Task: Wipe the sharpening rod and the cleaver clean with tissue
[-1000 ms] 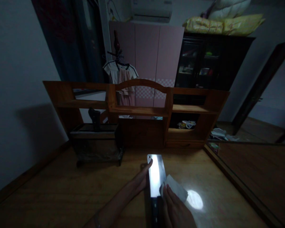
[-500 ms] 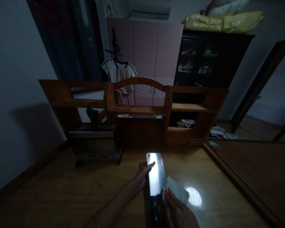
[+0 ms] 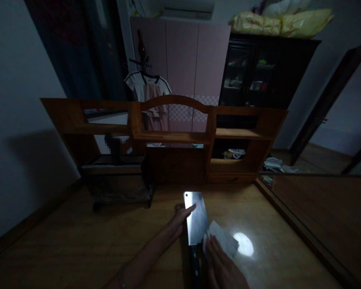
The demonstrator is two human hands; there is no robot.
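Observation:
A cleaver (image 3: pixel 197 222) with a broad shiny blade and a dark riveted handle (image 3: pixel 195 263) points away from me, handle towards me. My left hand (image 3: pixel 180 220) grips the blade from its left edge, thumb lying on the flat and the other fingers hidden underneath. On the other side, my right hand (image 3: pixel 221 263) holds a white cloth or paper wipe (image 3: pixel 224 239) close to the blade's right edge, near the handle. Whether the wipe touches the metal there I cannot tell.
A wooden floor or board (image 3: pixel 132 237) with a bright light spot lies below. Ahead stands a low wooden shelf unit (image 3: pixel 176 137), with a dark knife-block-like box (image 3: pixel 117 180) before it at left. A raised wooden edge (image 3: pixel 291 216) runs along the right.
The view has shifted slightly, so everything sits a little further left and higher. Both hands keep their hold, with the right hand and wipe still beside the blade's lower right edge.

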